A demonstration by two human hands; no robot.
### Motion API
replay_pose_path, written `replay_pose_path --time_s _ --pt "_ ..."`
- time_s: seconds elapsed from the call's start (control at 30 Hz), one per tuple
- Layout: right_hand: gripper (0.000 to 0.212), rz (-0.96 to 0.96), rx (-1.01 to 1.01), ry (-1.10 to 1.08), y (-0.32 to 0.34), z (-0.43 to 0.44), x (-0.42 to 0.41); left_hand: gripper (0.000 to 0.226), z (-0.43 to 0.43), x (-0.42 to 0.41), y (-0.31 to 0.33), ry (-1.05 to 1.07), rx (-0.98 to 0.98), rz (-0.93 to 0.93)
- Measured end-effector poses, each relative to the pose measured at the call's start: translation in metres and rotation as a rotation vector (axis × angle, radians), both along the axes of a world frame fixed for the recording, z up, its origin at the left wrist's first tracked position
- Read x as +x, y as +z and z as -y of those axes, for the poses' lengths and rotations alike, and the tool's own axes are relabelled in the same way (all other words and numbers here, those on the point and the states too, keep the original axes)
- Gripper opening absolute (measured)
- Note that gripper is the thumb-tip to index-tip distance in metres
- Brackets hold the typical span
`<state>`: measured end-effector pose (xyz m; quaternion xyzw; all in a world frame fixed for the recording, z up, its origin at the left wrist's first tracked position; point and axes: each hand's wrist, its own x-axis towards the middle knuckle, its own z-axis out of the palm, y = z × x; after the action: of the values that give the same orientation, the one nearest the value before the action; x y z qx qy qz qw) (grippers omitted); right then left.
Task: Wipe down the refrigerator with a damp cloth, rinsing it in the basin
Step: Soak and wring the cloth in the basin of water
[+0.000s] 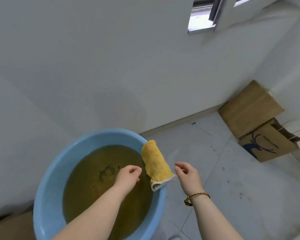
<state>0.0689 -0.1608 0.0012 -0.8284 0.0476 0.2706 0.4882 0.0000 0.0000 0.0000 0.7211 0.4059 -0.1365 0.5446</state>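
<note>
**Cloth between two loosely curled hands**

The yellow cloth point(155, 161) lies draped over the right rim of the blue basin point(47, 179), low in the frame's centre. The left hand point(128, 176), fingers curled and holding nothing, hovers over the murky brown water point(97, 187) just left of the cloth. The right hand point(187, 175), loosely curled and empty, sits just right of its lower edge; whether it touches is unclear.

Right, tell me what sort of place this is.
Probably a sparsely furnished room in a home, maybe a utility corner. Signs: pale floor tiles meeting plain white walls, brown paper bags dumped in the corner, and a blue basin of murky water.
</note>
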Motion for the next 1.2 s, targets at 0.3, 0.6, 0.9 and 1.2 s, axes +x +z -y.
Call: replay_pose_path --time_s 0.3,0.6,0.9,1.2 --pt "0.046 -0.318 0.013 -0.061 -0.05 -0.021 0.017 0.043 0.006 0.032 -0.054 0.251 -0.531 -0.118" --pt "0.024 0.268 0.069 -0.176 -0.03 -0.051 0.0 0.045 -0.007 0.029 -0.037 0.464 -0.282 0.225" --pt "0.042 0.438 -0.403 0.469 -0.063 -0.115 -0.061 0.052 -0.071 -0.032 -0.062 0.275 0.276 0.069" --pt "0.058 0.405 -0.649 1.189 -0.093 -0.162 -0.068 0.057 -0.099 -0.063 -0.103 -0.365 0.583 -0.331"
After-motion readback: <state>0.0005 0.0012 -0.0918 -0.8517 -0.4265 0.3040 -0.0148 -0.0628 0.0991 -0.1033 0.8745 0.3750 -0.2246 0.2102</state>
